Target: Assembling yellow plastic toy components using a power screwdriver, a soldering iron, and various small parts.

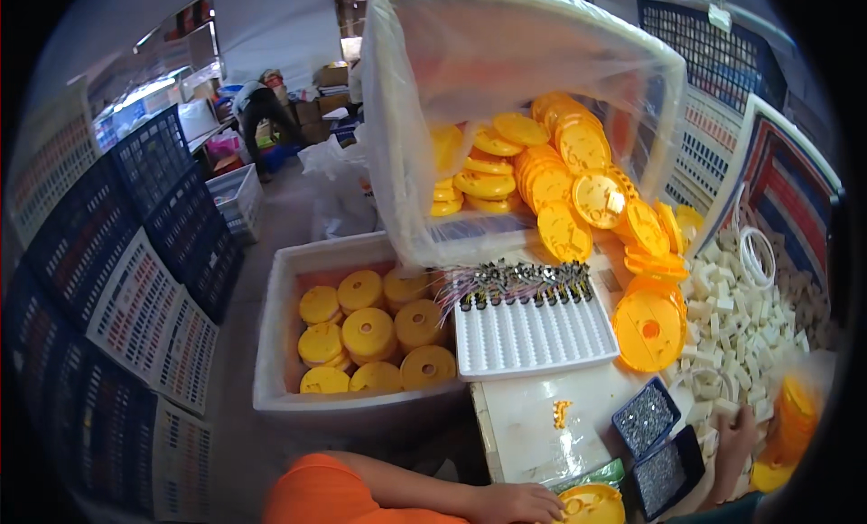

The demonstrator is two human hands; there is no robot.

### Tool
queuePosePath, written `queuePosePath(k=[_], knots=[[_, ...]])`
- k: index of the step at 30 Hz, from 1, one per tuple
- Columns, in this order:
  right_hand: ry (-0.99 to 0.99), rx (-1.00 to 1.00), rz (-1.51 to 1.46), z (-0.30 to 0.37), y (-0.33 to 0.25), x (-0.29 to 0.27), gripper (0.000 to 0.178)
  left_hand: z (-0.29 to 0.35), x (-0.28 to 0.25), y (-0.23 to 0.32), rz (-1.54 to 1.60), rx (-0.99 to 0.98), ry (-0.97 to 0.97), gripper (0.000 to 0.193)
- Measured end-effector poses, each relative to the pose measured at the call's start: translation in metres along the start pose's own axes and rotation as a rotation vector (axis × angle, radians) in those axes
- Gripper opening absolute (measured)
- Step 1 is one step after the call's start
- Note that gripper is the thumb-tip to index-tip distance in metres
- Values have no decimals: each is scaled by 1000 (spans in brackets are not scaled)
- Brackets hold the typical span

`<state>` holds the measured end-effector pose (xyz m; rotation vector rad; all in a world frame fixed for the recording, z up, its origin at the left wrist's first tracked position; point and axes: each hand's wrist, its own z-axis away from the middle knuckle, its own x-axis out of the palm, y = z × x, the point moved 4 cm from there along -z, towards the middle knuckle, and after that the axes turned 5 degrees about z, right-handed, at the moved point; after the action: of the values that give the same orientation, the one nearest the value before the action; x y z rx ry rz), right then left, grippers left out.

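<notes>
At the bottom edge, my left hand [519, 503] grips the rim of a yellow round plastic housing [592, 506], which lies on a green sheet [596, 475] on the bench. My right hand [736, 441] is at the near edge of a heap of small white plastic blocks [722, 330]; its fingers are partly hidden, so I cannot make out whether they hold one. Between my hands are two dark blue bins of small metal parts, the upper bin [647, 419] and the lower bin [666, 474]. A few tiny orange pieces [562, 414] lie on the white bench top [524, 434].
A plastic-lined tub [397, 190] lies tipped, spilling yellow discs [564, 176]. Before it stands a white tray [537, 339] with wired parts. Another tub [271, 343] holds stacked yellow discs [368, 333]. Blue crates [72, 208] line the left; a person [262, 109] bends far back.
</notes>
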<state>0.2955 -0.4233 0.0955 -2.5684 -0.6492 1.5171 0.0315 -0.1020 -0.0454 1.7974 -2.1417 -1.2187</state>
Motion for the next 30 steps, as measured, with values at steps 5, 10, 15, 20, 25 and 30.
queuePosePath(k=[5,10,15,20,25,30], knots=[[137,269,-460,182,158,-81,42,-14,-18,11,135,-49,133,20],[396,481,-441,318,12,-111,61,-61,-52,0,246,-209,71,45],[116,326,-578,287,-138,-76,55,-134,-31,4,393,-61,-312,69],[97,223,-674,261,-165,-53,39,-131,-16,9,252,-39,-433,49],[-126,371,-865,259,-167,-36,34,-108,-37,24,36,171,-224,36],[-235,124,-626,259,-186,-36,21,-73,-40,32,-172,268,-305,32]])
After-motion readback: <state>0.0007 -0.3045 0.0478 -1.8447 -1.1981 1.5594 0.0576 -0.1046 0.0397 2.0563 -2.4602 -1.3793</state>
